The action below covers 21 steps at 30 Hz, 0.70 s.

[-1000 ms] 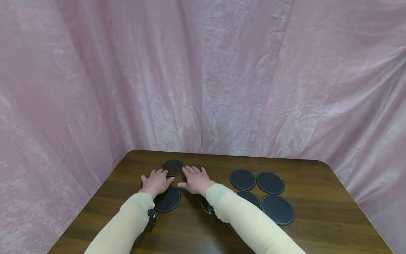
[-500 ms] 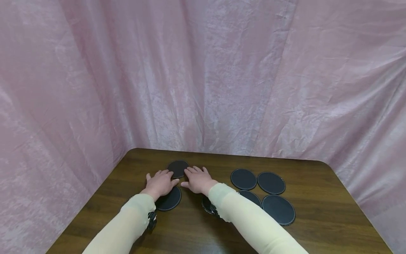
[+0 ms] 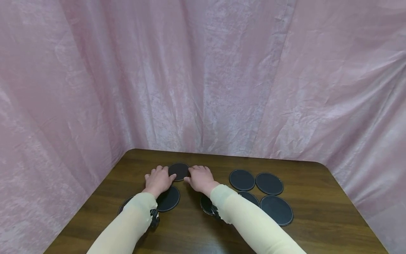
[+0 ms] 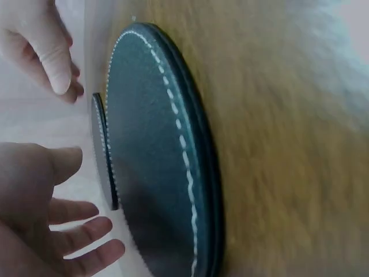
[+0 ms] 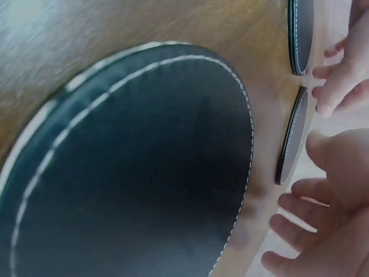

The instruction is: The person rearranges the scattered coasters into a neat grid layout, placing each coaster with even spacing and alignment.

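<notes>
A round black coaster [image 3: 179, 172] with a stitched edge lies flat near the back left of the table. My left hand [image 3: 158, 181] is at its left side, the thumb right at its lower left edge. On the opposite side is my right hand [image 3: 200, 179], fingers slightly bent, thumb and fingertips right at the rim. The left wrist view shows a second black coaster [image 4: 150, 138] close under my left wrist, with white stitching. Beneath my right wrist lies another coaster [image 5: 144, 167], mostly covered by the sleeve in the head view.
Several more black coasters [image 3: 242, 180] lie in a close group on the right. One coaster [image 3: 122, 204] is partly hidden by my left sleeve. The wooden table [image 3: 326, 211] ends at a pink curtain [image 3: 203, 88] behind it.
The back coaster has shifted to the right and slightly nearer. My left hand moved right along with it, and the fingers of both hands are more bent now.
</notes>
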Each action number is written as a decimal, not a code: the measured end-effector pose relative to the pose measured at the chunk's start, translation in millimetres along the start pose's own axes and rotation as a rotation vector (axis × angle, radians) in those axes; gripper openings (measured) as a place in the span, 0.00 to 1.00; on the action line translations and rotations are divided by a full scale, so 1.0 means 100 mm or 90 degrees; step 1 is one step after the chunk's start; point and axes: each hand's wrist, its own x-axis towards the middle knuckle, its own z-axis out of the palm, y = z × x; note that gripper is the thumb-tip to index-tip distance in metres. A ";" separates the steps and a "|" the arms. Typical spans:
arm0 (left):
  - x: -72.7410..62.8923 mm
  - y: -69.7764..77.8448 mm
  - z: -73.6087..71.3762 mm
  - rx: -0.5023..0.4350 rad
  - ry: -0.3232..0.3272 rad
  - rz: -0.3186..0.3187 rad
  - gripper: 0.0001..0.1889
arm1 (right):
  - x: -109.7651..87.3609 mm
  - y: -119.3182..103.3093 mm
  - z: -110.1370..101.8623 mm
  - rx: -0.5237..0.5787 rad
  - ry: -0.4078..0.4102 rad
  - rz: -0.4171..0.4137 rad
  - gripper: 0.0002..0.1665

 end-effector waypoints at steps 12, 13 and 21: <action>0.16 0.04 0.04 -0.027 -0.022 -0.058 0.30 | 0.09 -0.04 0.00 0.075 -0.039 0.075 0.24; 0.17 0.06 0.04 -0.028 -0.021 -0.058 0.30 | 0.11 -0.04 0.00 0.083 -0.045 0.084 0.23; 0.17 0.12 -0.01 -0.044 -0.034 -0.061 0.29 | 0.22 0.00 -0.02 0.129 -0.072 0.153 0.26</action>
